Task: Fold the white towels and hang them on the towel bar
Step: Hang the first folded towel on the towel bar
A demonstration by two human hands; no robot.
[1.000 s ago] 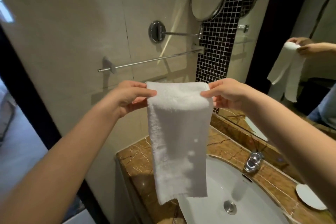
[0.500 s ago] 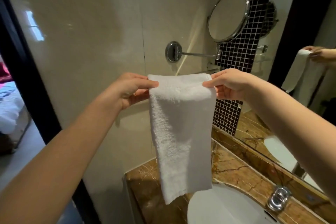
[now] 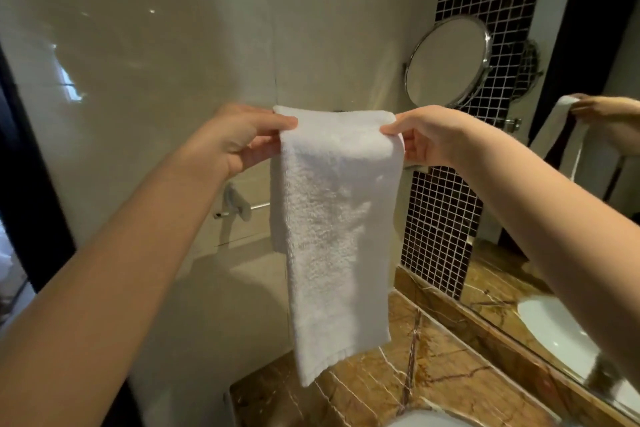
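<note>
Since the towel (image 3: 336, 229) is already folded into a narrow strip, both hands hold it up by the top fold, one at each upper corner, so it hangs flat and straight. Left hand (image 3: 239, 139): grip closed in a pinch on the left corner, thumb on top, fingers curled underneath. Right hand (image 3: 426, 135): same pinch on the right corner.

The towel is in the air in front of the beige wall. Its lower end dangles near the marble surface (image 3: 450, 378), apparently not touching. The towel bar (image 3: 258, 206) is on the wall, lower than the held fold. Only its left end and bracket show; the rest is hidden behind the towel, so I can't tell if cloth and bar touch.

The hold is wide and level, probably so the fold lands evenly across the bar. Judgement: this towel is folded but not yet hung. The next move calls for lowering the fold onto the bar with one half dropping behind. Risk: uneven halves could slide off. The round mirror (image 3: 446, 61) to the right is not involved.
</note>
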